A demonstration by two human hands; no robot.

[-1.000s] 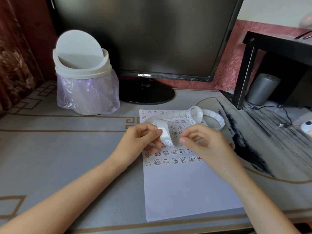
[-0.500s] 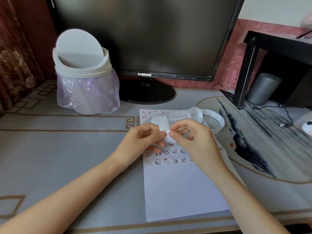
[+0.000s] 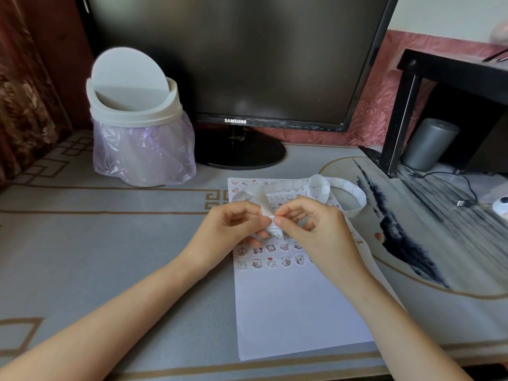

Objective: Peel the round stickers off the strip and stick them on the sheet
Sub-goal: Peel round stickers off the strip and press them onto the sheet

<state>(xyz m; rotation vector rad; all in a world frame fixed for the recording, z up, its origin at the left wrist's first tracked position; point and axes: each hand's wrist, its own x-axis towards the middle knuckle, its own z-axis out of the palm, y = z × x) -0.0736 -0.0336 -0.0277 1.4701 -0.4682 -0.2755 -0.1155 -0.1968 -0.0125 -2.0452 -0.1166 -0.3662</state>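
Note:
A white sheet (image 3: 297,312) lies on the desk in front of me, its upper half filled with rows of small cartoon stickers (image 3: 270,262). A long white sticker strip (image 3: 354,198) curls in loops over the sheet's top right corner. My left hand (image 3: 231,232) pinches the strip's near end above the sheet. My right hand (image 3: 313,229) meets it from the right, its thumb and forefinger pinching at the strip's edge. The sticker between the fingertips is too small to make out.
A white swing-lid bin (image 3: 137,127) with a purple bag stands at the back left. A black monitor (image 3: 233,59) is behind the sheet. At the right are a black shelf (image 3: 450,78), a grey cylinder (image 3: 428,144) and a cable (image 3: 464,188).
My right hand came in from the right of the strip to meet my left hand. Both hands now pinch the strip's end together, and the strip's near loop has flattened.

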